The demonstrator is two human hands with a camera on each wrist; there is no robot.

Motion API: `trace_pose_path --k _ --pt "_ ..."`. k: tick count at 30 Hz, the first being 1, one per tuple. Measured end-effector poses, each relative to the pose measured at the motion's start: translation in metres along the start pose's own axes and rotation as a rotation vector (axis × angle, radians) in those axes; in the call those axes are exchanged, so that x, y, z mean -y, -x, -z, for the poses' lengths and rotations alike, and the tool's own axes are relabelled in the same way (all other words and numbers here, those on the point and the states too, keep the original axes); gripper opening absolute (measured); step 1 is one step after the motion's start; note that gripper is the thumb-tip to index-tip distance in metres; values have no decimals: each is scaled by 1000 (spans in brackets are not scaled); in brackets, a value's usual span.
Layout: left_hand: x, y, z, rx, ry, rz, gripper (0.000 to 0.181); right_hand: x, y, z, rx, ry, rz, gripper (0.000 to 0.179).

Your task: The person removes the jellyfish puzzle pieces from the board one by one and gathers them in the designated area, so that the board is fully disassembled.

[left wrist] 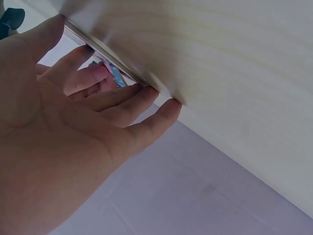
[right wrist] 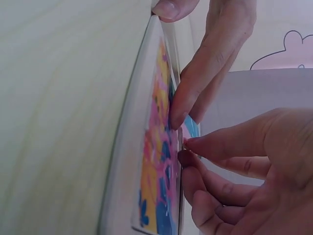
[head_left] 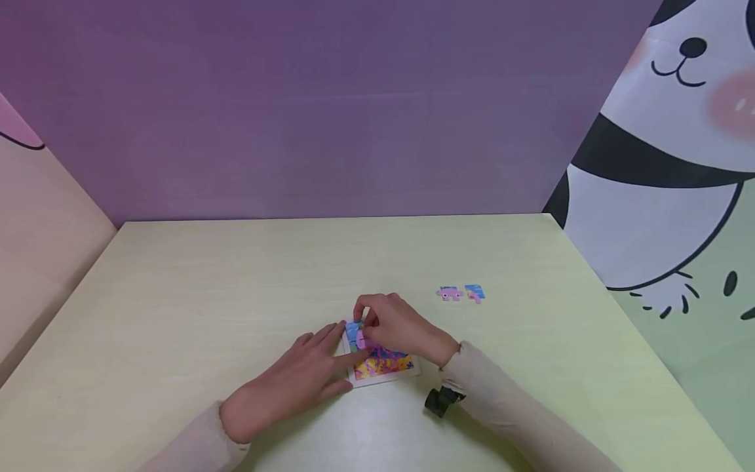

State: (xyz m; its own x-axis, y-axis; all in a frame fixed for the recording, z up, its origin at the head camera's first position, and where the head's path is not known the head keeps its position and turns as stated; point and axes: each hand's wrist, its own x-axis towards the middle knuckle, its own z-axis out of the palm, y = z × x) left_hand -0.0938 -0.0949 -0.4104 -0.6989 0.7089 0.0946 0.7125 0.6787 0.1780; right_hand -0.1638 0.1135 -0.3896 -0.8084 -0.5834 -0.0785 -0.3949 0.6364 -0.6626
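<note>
A small jigsaw puzzle with a white frame (head_left: 382,379) lies on the table, its picture yellow, pink and blue. My left hand (head_left: 282,382) rests along its left edge with fingers spread, one of them reaching over the picture. In the left wrist view the fingertips of that left hand (left wrist: 93,122) touch the tabletop and the frame's side. My right hand (head_left: 402,330) is over the upper part of the puzzle, thumb and finger pinching a pink puzzle piece (head_left: 362,340). The right wrist view shows the right hand's (right wrist: 244,171) fingertips at the board, mostly covering that piece.
Two loose puzzle pieces, one pink (head_left: 449,294) and one blue and pink (head_left: 474,292), lie to the right behind the right hand. The pale wooden table (head_left: 236,275) meets a purple wall (head_left: 330,118) at its far edge. A black device (head_left: 441,400) hangs at the right wrist.
</note>
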Motion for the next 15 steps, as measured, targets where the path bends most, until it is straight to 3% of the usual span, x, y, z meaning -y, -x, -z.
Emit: trace_pose_path --k 15 --pt "-1 0 -1 -31 -23 -23 47 -3 -1 1 13 -73 12 16"
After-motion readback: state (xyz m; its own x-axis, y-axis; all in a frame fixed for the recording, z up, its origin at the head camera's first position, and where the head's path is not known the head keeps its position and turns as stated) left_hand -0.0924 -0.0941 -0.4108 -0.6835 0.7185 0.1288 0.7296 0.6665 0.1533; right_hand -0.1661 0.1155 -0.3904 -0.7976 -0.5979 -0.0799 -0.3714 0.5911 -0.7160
